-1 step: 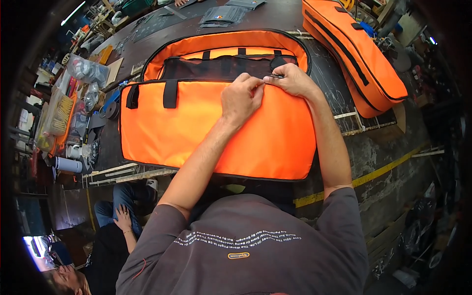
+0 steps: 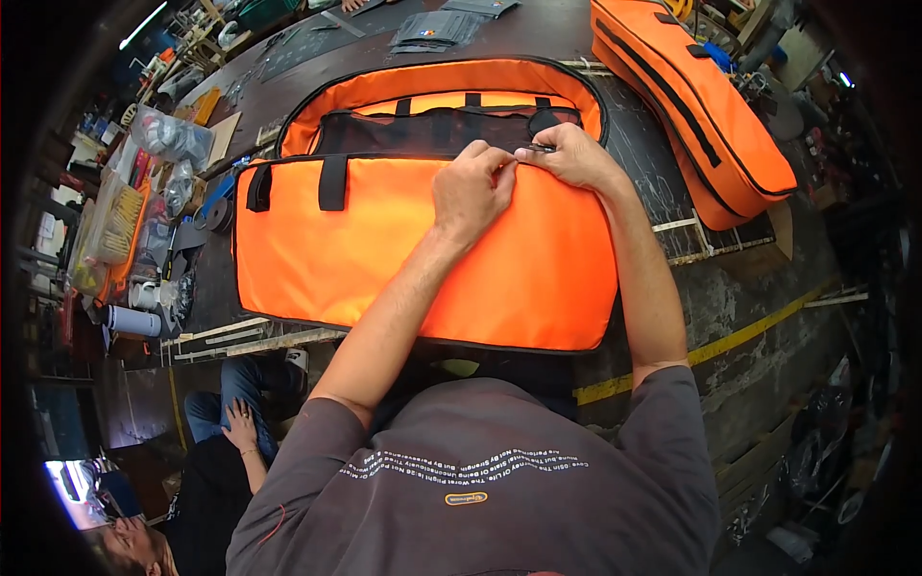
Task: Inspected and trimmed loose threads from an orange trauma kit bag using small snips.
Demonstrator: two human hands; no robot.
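1. One open orange fabric bag (image 2: 317,264) with black piping, lying on the dark worktable (image 2: 624,125) directly before the person; black mesh pocket (image 2: 384,134) inside.
2. Two black webbing straps (image 2: 332,184), over the upper edge of the bag's near panel, toward its left.
3. One left hand (image 2: 473,192), thumb and forefinger pinched narrow at that edge; whatever lies between them is too small to tell.
4. One right hand (image 2: 573,158), just beside the left, fingers curled around a small dark tool (image 2: 544,149), kind unclear.
5. One second orange bag (image 2: 711,115), closed, at right.
6. One stack of flat grey pieces (image 2: 427,33), beyond.
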